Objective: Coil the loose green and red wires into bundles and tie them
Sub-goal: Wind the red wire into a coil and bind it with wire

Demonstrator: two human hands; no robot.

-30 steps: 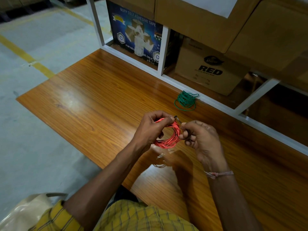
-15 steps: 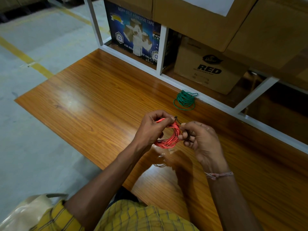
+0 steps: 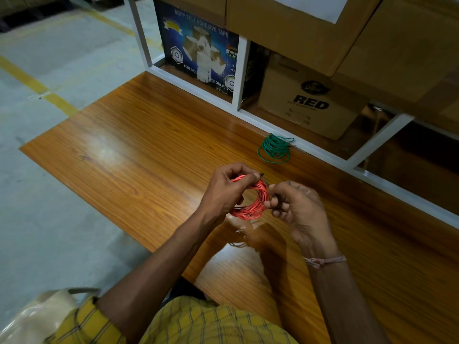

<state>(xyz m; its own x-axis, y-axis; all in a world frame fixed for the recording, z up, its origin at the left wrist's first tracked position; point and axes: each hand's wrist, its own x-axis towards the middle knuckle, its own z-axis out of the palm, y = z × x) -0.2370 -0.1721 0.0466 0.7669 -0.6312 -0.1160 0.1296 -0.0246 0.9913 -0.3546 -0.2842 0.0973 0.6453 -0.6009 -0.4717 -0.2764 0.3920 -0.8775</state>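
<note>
**Red coil in both hands, green bundle lying at the rack**

The person sits at a glossy wooden table (image 3: 139, 155) that fills the middle of the frame. Just below centre, both hands are closed on a red wire coil (image 3: 250, 207), holding it up off the tabletop. The left hand (image 3: 223, 192) grips the coil's left side, thumb and fingers wrapped over the strands. The right hand (image 3: 298, 207) pinches the coil's right edge, where a thin dark tie (image 3: 263, 177) crosses the red loops; one short end of it sticks up by the left thumb tip. Whether the tie is already knotted I cannot tell from here. A pale thread band (image 3: 323, 261) circles the right wrist.

Further up and to the right of centre, the green wire bundle (image 3: 274, 148) lies flat on the table, well apart from the hands and just beside the white frame of the rack (image 3: 323, 151) that runs along the table's far edge. A loop or two hangs loosely out of it.

Behind the frame, at the top of the picture, stand a blue box printed with adhesive tape (image 3: 201, 48) and a brown carton marked RED (image 3: 310, 100). The yellow checked shirt (image 3: 211, 324) shows at the bottom edge.
</note>
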